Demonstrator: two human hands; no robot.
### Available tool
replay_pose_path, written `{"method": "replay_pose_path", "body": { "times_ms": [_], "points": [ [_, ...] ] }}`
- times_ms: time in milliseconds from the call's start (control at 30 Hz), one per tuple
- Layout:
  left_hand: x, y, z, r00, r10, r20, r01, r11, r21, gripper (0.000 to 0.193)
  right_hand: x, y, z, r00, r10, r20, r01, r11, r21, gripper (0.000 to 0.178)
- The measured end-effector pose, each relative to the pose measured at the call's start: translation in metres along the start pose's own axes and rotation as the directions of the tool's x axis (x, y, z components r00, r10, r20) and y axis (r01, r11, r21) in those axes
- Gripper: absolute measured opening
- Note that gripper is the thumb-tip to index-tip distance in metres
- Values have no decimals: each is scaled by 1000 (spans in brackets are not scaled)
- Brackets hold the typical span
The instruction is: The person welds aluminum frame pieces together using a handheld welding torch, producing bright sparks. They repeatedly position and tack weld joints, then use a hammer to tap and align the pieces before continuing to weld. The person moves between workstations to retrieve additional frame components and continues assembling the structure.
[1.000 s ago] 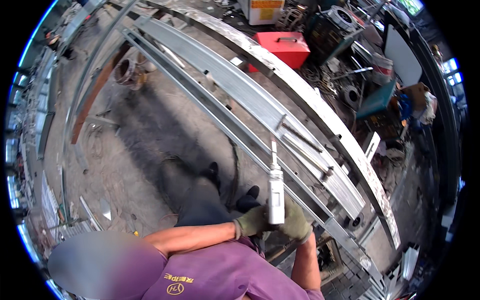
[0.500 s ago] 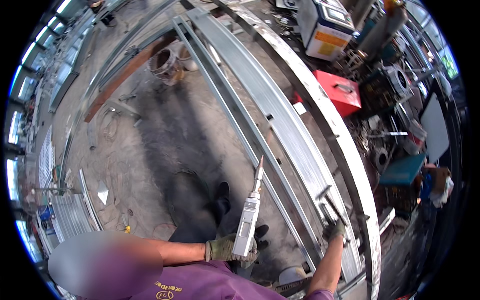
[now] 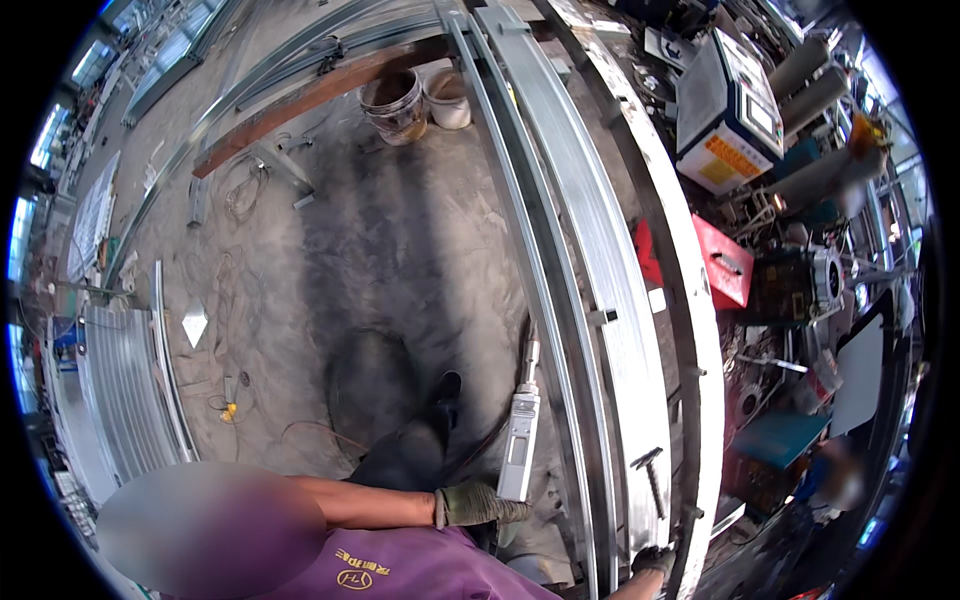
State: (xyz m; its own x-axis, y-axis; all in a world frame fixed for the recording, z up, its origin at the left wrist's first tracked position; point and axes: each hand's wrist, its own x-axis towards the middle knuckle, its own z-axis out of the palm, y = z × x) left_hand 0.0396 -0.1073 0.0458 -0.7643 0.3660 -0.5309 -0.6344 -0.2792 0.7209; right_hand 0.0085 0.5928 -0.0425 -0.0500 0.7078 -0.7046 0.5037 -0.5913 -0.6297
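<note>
My left hand (image 3: 482,504), in a green-grey work glove, is closed around the lower end of a silver handheld welding gun (image 3: 519,445) with a narrow nozzle pointing away from me. The gun stands just left of the long galvanized steel channels (image 3: 560,330). On the wide channel to the right lies a hammer (image 3: 653,482), its T-shaped head away from me. Nearer to me, my gloved right hand (image 3: 655,559) is at the same channel, apart from the hammer's handle. Its fingers are too dark and small to make out.
A long pale beam (image 3: 706,400) runs along the right. Beyond it are a red metal box (image 3: 722,262) and a white-and-blue machine (image 3: 728,110). Two buckets (image 3: 396,108) stand ahead by a rusty beam (image 3: 300,108). Corrugated sheet (image 3: 122,390) lies at left.
My right hand has let go of the hammer and drawn back toward me; the hammer now lies on the channel. My view has shifted. The welding gun stays in my left hand, tilted more upright.
</note>
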Motion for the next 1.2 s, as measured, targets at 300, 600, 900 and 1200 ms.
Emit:
{"method": "replay_pose_path", "body": {
  "times_ms": [300, 600, 900, 1200],
  "points": [
    [-14, 173, -94, 979, 156, -131, -182, 958, -221, 24, -199, 27, 193, 893, -384, 234, 401, 916, -28, 34],
    [6, 295, -178, 925, 280, -256, -347, 898, -272, 19, -502, 63, 436, 563, -388, 730, 699, 695, -170, 31],
    [76, 341, -249, 921, 167, -352, -266, 930, -255, 20, -552, 158, 733, 93, -219, 971, 982, -141, -125, 42],
    [129, 426, -297, 940, 134, -314, -141, 990, 0, 22, -615, 194, 917, 26, -43, 999, 866, -499, -44, 42]
  ]
}}
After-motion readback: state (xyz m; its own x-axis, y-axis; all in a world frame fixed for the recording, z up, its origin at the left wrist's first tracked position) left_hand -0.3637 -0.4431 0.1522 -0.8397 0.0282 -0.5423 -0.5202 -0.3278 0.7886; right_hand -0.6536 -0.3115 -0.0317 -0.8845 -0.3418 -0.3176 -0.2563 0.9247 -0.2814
